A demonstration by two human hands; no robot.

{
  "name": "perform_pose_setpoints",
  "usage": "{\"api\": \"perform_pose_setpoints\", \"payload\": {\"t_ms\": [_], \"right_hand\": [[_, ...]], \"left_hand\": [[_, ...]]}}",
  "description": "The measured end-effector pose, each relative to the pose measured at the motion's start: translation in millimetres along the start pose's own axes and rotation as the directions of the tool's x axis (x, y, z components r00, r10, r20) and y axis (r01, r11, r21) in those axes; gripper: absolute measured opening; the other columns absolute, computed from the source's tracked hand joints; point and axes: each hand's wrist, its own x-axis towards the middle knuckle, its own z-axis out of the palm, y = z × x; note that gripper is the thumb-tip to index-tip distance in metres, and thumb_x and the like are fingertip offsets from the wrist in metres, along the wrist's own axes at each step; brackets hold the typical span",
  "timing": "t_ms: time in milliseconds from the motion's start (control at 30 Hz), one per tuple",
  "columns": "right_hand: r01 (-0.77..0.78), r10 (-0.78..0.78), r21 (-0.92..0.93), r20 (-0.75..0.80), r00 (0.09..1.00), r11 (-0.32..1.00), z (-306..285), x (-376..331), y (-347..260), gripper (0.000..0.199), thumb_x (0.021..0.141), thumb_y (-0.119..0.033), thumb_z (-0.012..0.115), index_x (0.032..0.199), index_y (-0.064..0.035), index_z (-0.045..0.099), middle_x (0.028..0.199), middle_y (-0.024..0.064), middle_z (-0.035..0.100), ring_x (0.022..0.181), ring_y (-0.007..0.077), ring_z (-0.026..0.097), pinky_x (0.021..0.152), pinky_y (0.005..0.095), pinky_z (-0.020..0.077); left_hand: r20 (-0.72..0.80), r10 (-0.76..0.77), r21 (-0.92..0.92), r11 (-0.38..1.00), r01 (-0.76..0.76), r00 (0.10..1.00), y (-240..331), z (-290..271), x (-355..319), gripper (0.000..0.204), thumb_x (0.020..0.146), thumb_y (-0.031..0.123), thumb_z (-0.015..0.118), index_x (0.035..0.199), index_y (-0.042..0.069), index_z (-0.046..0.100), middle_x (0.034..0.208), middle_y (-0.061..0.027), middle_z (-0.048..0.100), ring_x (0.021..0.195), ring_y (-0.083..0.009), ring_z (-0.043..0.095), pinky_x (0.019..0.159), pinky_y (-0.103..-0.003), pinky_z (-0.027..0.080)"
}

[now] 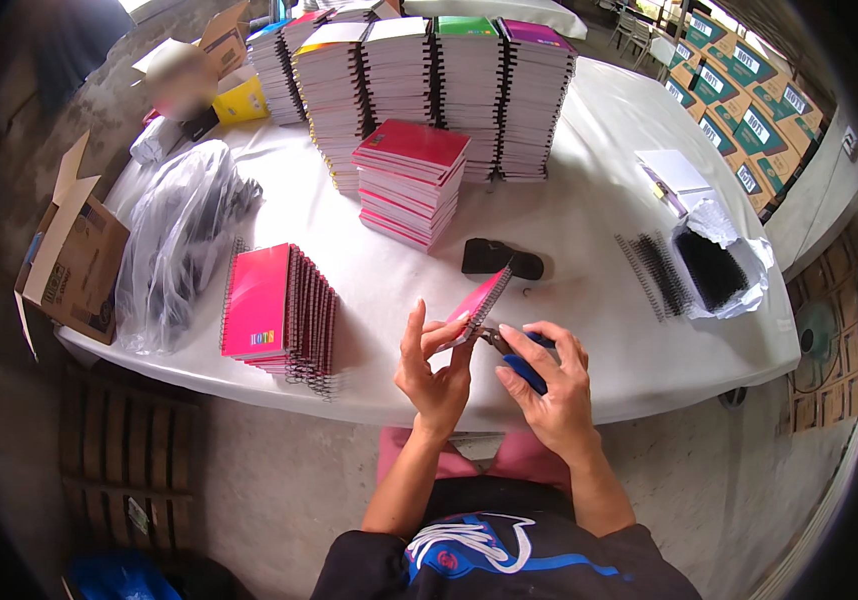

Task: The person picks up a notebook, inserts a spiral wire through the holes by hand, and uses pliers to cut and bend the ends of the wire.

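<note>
Pink notebook point(475, 298) with dark spiral spine point(493, 295)

The pliers point(526, 373) have smooth plastic handles, the held notebook point(476, 298) a smooth cover; shiny, crinkled plastic sheeting point(177, 235) lies near the left edge of the bench point(589, 240).

Cannot see, above the near edge of the white table point(669, 365), the part of the pink notebook point(479, 297) behind the fingers of the left hand point(436, 388). Cannot tell the exact contact of pliers point(525, 374) with coil, too small; can follow the blue handles only partly, behind the right hand point(561, 398). Can find just a round blur point(182, 82) by the far left corner. Cannot identify the contents of the plastic bag point(171, 255) along the left edge. Cannot follow the black shirt point(539, 570) past the picture's lower edge.
</note>
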Motion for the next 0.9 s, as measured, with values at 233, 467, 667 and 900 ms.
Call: {"api": "perform_pose_setpoints", "payload": {"t_ms": [233,467,667,900], "right_hand": [[-0.344,0.182,0.457,0.362,0.914,0.82,1.6,-9.8,8.6,0.036,0.088,-0.032,0.061,0.118,-0.0126,0.059,0.091,0.0066,0.061,0.08,0.0211,0.059,0.072,0.0338,0.045],[-0.47,0.062,0.665,0.539,0.84,0.581,7.1,-15.5,27.1,0.046,0.094,-0.036,0.051,0.126,-0.004,0.048,0.101,0.0127,0.06,0.089,0.0253,0.06,0.078,0.0346,0.0476],[-0.396,0.459,-0.288,0.202,0.865,0.872,-24.2,-14.6,63.9,0.048,0.089,-0.04,0.055,0.13,-0.0164,0.049,0.115,0.0149,0.052,0.113,0.0312,0.049,0.101,0.0479,0.0305],[-0.226,0.23,-0.048,0.092,0.969,0.973,-3.1,0.8,68.2,0.052,0.089,-0.036,0.058,0.134,-0.0133,0.044,0.128,0.0138,0.047,0.122,0.0251,0.043,0.104,0.0437,0.029]], "left_hand": [[0.053,0.194,0.168,0.965,-0.2,0.98,1.1,-5.0,-2.9,0.067,0.071,-0.011,0.07,0.13,-0.004,0.04,0.088,-0.0104,0.07,0.077,-0.0176,0.064,0.07,-0.028,0.051],[0.009,0.212,0.178,0.961,-0.21,0.977,1.1,-9.2,-1.0,0.057,0.071,-0.008,0.071,0.123,-0.002,0.049,0.086,-0.009,0.07,0.073,-0.0171,0.064,0.07,-0.027,0.047],[-0.103,-0.482,-0.272,0.855,0.442,0.87,15.4,-22.7,12.6,0.036,0.085,0.002,0.065,0.12,0.0,0.056,0.093,-0.0043,0.064,0.08,-0.0065,0.059,0.077,-0.021,0.048],[-0.022,-0.515,-0.631,0.672,0.388,0.857,32.7,-37.5,19.1,0.023,0.091,0.001,0.055,0.114,-0.001,0.055,0.11,-0.0144,0.062,0.102,-0.0134,0.058,0.088,-0.023,0.045]]}}
